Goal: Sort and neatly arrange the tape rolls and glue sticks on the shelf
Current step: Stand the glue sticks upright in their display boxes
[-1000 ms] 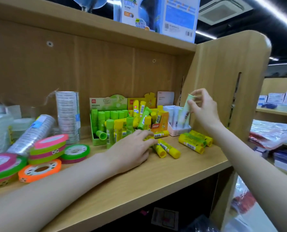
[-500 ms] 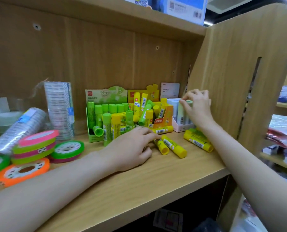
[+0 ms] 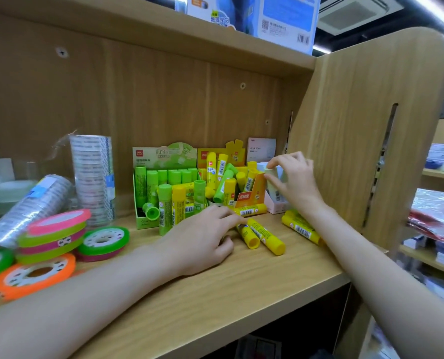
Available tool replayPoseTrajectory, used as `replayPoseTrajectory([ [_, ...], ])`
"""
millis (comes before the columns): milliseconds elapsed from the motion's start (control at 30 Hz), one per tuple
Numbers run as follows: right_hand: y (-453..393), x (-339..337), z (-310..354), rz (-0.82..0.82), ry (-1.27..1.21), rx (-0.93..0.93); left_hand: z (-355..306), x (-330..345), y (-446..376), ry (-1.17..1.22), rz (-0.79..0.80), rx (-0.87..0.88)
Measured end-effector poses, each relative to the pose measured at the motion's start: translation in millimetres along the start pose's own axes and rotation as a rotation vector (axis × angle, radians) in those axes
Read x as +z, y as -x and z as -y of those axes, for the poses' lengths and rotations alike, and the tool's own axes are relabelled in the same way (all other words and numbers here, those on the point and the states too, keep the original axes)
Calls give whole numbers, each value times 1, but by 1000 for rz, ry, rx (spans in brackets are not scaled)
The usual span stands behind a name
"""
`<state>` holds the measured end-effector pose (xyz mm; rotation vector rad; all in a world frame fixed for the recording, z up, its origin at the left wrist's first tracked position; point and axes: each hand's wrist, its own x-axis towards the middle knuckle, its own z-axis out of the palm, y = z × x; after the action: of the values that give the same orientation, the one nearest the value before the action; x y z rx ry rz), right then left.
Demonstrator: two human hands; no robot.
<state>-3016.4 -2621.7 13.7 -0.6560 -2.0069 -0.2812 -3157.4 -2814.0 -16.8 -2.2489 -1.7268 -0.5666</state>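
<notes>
Right hand [image 3: 294,181] is up at the far right of the shelf [image 3: 241,288], fingers and thumb pinching a pale glue stick [image 3: 270,174] that stands nearly upright, long axis vertical, right over the white-and-pink display box [image 3: 276,203] tucked against the side panel [image 3: 358,130]. That is the relation to watch: the box sits directly below the stick, so a straight drop looks like all that is needed, and the right hand is plainly the nearer one. Left hand [image 3: 205,239] rests low on the shelf, fingers loosely curled, fingertips touching the loose yellow glue sticks [image 3: 265,235] lying on their sides, long axes running away toward the right front edge; whether it actually grips one I cannot tell. More yellow glue sticks lie just beside the right wrist. Behind, the green box [image 3: 164,161] holds green sticks mostly upright, while the orange box [image 3: 248,196] is a jumble of tilted yellow and green ones. Off left, the coloured tape rolls [image 3: 52,231] sit stacked flat, with clear tape sleeves [image 3: 92,177] behind them, one standing, one leaning.
</notes>
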Motion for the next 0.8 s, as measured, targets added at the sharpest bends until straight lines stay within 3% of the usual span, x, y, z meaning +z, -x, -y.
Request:
replayPoseTrajectory([
  [133,2,-6,-5,-120,-78,63,1,1,0,-3,-10,-7],
  [333,2,-9,-9,-161,-226,149,0,0,0,0,-11,-6],
  [567,0,-1,-4,-39,-103,99,0,0,0,-14,2,-17],
  [800,0,-2,-6,-19,1,141,0,-1,0,-25,2,-16],
])
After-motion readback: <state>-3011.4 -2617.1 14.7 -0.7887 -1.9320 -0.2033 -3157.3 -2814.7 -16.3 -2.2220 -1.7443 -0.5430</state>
